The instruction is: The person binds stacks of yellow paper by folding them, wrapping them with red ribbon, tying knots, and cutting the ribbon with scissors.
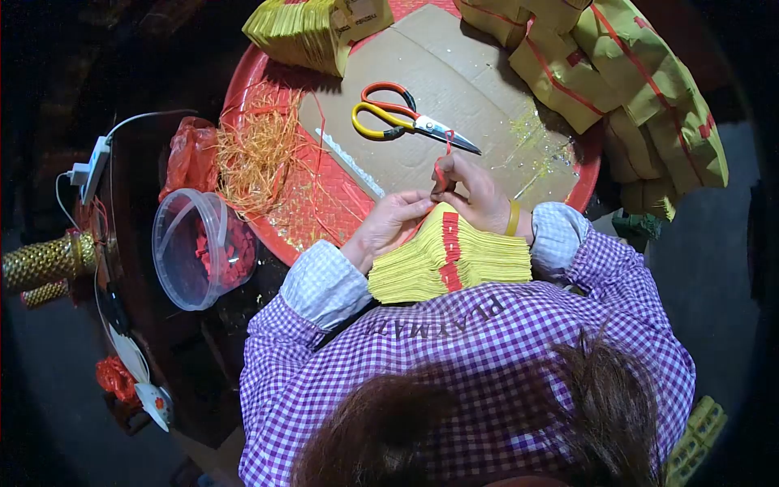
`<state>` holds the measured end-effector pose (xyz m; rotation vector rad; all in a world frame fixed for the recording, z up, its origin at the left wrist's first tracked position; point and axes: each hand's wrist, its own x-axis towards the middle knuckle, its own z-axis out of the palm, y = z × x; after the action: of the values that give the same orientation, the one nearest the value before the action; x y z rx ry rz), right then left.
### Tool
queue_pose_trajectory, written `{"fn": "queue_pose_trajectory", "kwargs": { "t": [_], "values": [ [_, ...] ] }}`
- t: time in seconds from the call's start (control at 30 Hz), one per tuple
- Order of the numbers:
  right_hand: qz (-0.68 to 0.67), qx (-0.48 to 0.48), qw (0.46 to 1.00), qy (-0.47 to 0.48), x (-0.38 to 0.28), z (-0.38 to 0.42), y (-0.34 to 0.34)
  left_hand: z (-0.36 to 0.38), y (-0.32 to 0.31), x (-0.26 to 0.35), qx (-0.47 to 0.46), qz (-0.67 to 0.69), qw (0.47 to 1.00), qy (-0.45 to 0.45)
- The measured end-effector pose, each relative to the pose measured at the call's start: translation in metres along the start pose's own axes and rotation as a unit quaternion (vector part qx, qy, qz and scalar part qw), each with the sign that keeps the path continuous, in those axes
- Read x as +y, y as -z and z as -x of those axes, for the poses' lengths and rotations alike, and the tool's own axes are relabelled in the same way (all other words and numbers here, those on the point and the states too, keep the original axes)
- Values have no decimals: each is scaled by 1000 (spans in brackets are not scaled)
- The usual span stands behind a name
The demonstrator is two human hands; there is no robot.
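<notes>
Red tray (268, 69) w/ cardboard sits past my hands. Paper stack (479, 264) lies against my chest, just below both hands, long axis running left-right, red band crossing its middle. Scissors (410, 120) lie beyond the stack, nearer my right hand. Right hand (479, 195) pinches the red string (442, 162) upright over the band; left hand (388, 226) grips the stack's top edge beside it.

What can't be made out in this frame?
- Head view: the near end of the yellow paper stack is hidden by the person's chest.
- Left hand and right hand: fingertips on the red string overlap; the grip is unclear.
- Clear tub: red contents too small to identify.
</notes>
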<state>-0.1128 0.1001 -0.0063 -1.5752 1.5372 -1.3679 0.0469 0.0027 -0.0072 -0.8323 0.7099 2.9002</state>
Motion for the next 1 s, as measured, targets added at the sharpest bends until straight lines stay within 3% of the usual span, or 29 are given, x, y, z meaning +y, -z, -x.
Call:
{"fn": "queue_pose_trajectory", "kwargs": {
  "t": [0.07,0.2,0.4,0.47,0.53,0.63,0.67,0.7,0.73,0.8,0.87,1.0],
  "values": [
    [-13,5,1000,-2,0,0,0,-1,-1,-2,5,-4,1000,-1],
    [-192,44,967,-163,-10,1,6,-4,7,-9,21,-108,987,-118],
    [-337,61,910,-235,-7,22,21,0,6,-5,34,-244,961,-123],
    [-329,7,912,-244,-4,17,27,1,4,10,28,-253,961,-105],
    [-322,-49,911,-252,-2,8,32,0,6,37,-30,-423,903,-72],
    [-382,-62,887,-251,-15,-18,40,-13,1,81,111,-517,829,-180],
    [-411,-67,874,-250,-19,-27,42,-28,20,99,143,-672,654,-316],
    [-439,-73,860,-249,-20,-36,43,-42,40,111,163,-778,431,-428],
    [-442,-76,860,-243,-17,-44,44,-48,49,114,163,-778,430,-429],
    [-446,-78,860,-236,-6,-60,45,-59,64,117,179,-818,380,-393],
    [-416,-4,870,-265,15,-69,43,-64,69,118,191,-855,326,-354],
    [-354,-25,891,-282,27,-79,43,-49,46,103,163,-872,267,-375]
  ]
}}
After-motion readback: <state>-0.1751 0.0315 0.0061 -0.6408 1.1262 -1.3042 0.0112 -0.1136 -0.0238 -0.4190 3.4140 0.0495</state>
